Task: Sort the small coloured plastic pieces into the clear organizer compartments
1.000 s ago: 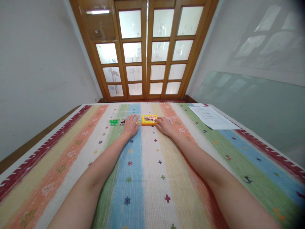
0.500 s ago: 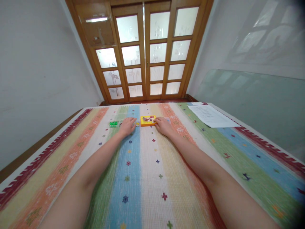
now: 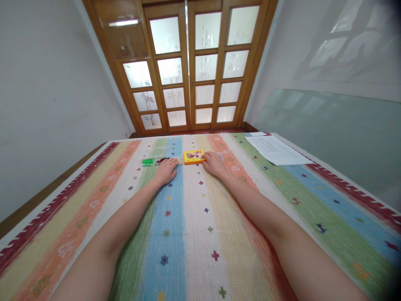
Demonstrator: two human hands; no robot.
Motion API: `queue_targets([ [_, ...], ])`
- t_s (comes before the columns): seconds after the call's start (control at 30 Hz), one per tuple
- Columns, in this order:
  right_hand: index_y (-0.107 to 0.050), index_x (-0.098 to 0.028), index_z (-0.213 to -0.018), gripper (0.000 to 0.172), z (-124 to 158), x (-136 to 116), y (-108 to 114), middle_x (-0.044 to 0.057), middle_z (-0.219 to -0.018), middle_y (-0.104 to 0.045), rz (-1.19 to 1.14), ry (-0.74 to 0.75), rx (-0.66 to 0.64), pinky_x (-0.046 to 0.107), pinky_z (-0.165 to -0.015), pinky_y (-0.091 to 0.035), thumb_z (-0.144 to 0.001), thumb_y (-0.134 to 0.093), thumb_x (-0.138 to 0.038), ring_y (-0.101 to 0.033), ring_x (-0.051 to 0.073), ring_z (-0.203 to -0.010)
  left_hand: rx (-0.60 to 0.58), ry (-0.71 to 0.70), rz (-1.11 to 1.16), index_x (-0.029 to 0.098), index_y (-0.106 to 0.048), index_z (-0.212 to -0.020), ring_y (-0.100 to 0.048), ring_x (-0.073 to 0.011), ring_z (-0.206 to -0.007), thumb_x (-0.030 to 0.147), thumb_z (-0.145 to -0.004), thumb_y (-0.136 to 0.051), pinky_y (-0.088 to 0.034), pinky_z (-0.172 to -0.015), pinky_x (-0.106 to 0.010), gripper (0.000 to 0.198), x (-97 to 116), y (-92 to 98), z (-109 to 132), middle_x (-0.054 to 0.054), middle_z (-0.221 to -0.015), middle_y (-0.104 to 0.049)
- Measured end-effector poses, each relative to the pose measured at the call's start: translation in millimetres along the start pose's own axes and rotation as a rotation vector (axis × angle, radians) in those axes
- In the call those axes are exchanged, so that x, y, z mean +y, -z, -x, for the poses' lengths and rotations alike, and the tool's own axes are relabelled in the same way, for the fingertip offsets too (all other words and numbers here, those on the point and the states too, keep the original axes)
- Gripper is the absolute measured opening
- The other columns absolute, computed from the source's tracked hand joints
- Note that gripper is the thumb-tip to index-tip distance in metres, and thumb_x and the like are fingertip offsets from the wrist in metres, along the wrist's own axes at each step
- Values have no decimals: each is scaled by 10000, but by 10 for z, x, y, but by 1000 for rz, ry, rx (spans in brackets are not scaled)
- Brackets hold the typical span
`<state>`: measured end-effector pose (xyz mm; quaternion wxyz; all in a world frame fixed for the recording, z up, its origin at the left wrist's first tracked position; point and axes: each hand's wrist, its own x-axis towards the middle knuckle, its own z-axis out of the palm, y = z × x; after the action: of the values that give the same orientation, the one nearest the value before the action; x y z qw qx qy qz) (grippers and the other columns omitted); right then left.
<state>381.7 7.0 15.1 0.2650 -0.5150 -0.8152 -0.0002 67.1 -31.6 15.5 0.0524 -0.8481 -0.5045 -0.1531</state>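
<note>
Two hands are reaching to the far middle of a striped surface (image 3: 188, 234).
Just right of frame centre, the right hand (image 3: 214, 163) is lying palm down, fingers loosely together, fingertips touching the right end of the yellow box (image 3: 194, 156); whether it is gripping cannot be told. The box is lying flat directly left of that hand, its long axis running left to right. The left hand (image 3: 166, 170) is resting flat, fingers together, holding nothing, beside a clear tray of green pieces (image 3: 147, 161). A paper sheet (image 3: 275, 149) is lying at upper right.
</note>
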Motion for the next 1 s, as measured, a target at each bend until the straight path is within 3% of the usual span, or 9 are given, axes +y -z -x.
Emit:
queue_targets([
  [0.13,-684,-189,-1283,351,3,13,-27,127,-1363,-633,15,-6,11,378,-1123,-378,-964,-550,-247,-540,262,-1257,1,-20,-23,241,-570,-1458,-406,-306,-1504,227,-939,-533,-255,-1268,-557,521,0,17,-28,-94,-1565,-533],
  [0.27,-686,-179,-1276,347,7,32,-43,136,-1349,-638,30,5,27,389,-1121,-379,-970,-540,-254,-542,270,-1248,33,-37,-54,224,-595,-1420,-381,-290,-1515,260,-947,-524,-274,-1273,-518,479,-91,151,-111,-88,-1604,-485],
  [0.43,-677,-175,-1298,363,7,48,-57,148,-1389,-615,49,13,38,416,-1133,-376,-972,-550,-272,-522,293,-1280,208,145,-124,159,-521,-1476,-358,-288,-1523,268,-969,-488,-247,-1287,-493,520,-407,294,-226,-129,-1623,-442],
  [0.6,-676,-191,-1303,366,-13,68,-94,139,-1401,-606,44,4,26,423,-1133,-384,-972,-552,-284,-525,291,-1276,104,143,-202,184,-418,-1567,-365,-319,-1514,288,-947,-517,-207,-1283,-554,637,-655,358,-208,-136,-1622,-438],
  [0.77,-670,-193,-1317,381,-15,81,-128,131,-1411,-601,42,19,23,420,-1145,-378,-964,-559,-286,-520,284,-1291,9,60,-228,197,-456,-1552,-420,-298,-1481,301,-969,-485,-176,-1296,-528,593,-644,366,-88,-131,-1551,-528],
  [1.0,-675,-184,-1310,376,1,64,-124,134,-1398,-609,38,33,19,407,-1153,-371,-972,-538,-272,-524,274,-1291,-109,60,-207,239,-346,-1629,-278,-290,-1575,442,-1026,-416,-163,-1297,-538,640,-631,169,186,-82,-1689,-350],
])
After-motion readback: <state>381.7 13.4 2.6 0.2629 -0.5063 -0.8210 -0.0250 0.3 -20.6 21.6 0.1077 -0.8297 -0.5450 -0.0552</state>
